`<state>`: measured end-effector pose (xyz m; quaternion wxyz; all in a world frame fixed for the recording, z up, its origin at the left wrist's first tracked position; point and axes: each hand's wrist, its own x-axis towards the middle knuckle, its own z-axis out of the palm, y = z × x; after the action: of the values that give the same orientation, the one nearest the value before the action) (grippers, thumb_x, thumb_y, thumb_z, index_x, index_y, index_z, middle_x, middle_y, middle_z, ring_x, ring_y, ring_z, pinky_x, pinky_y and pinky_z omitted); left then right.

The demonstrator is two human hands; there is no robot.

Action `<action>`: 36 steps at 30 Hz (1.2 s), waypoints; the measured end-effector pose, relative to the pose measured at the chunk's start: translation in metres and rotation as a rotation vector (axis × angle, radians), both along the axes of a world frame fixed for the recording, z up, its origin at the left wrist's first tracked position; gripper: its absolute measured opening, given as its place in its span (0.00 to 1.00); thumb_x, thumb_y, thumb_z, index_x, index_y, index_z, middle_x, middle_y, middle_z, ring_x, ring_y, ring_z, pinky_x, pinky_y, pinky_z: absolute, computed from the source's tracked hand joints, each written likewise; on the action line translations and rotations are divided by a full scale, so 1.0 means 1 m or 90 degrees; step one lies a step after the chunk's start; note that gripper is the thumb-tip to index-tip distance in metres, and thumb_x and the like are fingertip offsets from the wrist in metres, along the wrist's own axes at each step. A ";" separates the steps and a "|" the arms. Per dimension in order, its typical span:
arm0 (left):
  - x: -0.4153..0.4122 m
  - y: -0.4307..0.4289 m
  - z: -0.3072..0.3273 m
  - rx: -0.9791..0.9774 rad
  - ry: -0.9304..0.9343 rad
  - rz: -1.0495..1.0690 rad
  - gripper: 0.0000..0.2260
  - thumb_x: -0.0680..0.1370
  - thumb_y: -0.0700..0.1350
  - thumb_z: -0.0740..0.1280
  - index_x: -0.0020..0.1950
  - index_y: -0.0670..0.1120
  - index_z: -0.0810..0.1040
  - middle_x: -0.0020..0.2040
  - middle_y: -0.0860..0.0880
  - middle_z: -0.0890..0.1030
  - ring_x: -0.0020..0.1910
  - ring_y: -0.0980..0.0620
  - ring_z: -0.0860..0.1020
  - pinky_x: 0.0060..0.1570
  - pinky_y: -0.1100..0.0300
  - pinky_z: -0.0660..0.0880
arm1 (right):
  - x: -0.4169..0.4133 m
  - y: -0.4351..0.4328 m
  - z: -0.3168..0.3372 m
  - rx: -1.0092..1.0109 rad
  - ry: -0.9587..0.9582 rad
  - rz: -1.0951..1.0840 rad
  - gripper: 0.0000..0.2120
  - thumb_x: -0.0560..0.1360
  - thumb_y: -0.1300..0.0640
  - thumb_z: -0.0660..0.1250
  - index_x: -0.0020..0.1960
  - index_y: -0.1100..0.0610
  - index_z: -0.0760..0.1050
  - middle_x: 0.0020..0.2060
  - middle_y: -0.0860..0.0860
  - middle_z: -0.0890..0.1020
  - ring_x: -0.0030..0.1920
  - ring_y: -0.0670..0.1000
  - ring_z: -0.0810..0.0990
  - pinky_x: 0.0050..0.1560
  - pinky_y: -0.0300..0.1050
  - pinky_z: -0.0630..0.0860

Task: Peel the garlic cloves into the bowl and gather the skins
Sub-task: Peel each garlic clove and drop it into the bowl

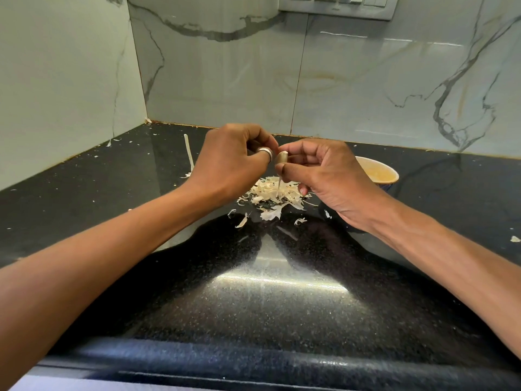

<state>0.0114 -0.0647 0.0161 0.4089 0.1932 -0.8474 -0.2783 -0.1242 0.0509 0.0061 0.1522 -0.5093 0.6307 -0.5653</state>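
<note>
Garlic clove (pixel 282 158), light, firm and slippery under brittle papery skin, hangs above the skins pile (pixel 273 196). At its 9 o'clock the left grip (pixel 234 156) curls closed, seemingly pinching its tip. At 3 o'clock the right grip (pixel 327 176) pinches its body, the surer hold. The bowl (pixel 393 168) beyond is half hidden.

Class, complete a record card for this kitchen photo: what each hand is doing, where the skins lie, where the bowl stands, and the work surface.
right hand: pinches the garlic clove between thumb and forefinger
left hand: wears a ring; fingertips pinch the clove's upper end
skins: loose pile on the countertop below both hands, stray bits around
bowl: behind the right hand, partly hidden
surface: black speckled countertop; marble-patterned wall tiles behind
</note>
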 end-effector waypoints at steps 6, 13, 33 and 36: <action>-0.001 -0.002 -0.001 -0.025 0.032 0.017 0.02 0.78 0.46 0.72 0.47 0.52 0.85 0.36 0.54 0.83 0.30 0.57 0.79 0.39 0.56 0.80 | 0.001 0.001 0.002 0.005 -0.013 0.007 0.12 0.75 0.66 0.74 0.57 0.60 0.82 0.46 0.59 0.87 0.42 0.49 0.86 0.38 0.41 0.83; -0.002 -0.007 0.000 -0.068 0.049 0.030 0.16 0.76 0.42 0.75 0.36 0.55 0.71 0.35 0.57 0.77 0.34 0.54 0.81 0.34 0.60 0.76 | 0.000 0.001 0.001 0.005 -0.022 0.005 0.13 0.75 0.67 0.74 0.58 0.61 0.82 0.43 0.55 0.86 0.43 0.50 0.86 0.42 0.44 0.85; -0.001 -0.004 -0.005 -0.192 0.022 -0.039 0.04 0.77 0.44 0.73 0.48 0.48 0.87 0.36 0.57 0.84 0.34 0.65 0.80 0.35 0.71 0.73 | -0.001 -0.002 -0.002 0.006 0.123 -0.025 0.13 0.76 0.61 0.74 0.57 0.47 0.82 0.45 0.54 0.87 0.45 0.58 0.86 0.48 0.55 0.85; -0.001 -0.006 -0.006 -0.247 0.013 -0.033 0.05 0.77 0.46 0.72 0.49 0.49 0.87 0.40 0.53 0.86 0.35 0.62 0.79 0.39 0.60 0.78 | -0.001 -0.001 -0.002 0.012 0.163 -0.030 0.14 0.77 0.60 0.74 0.55 0.42 0.81 0.43 0.50 0.87 0.45 0.54 0.86 0.53 0.57 0.84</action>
<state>0.0104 -0.0711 0.0100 0.4397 0.0865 -0.8856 -0.1223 -0.1248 0.0495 0.0037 0.0618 -0.5606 0.6622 -0.4934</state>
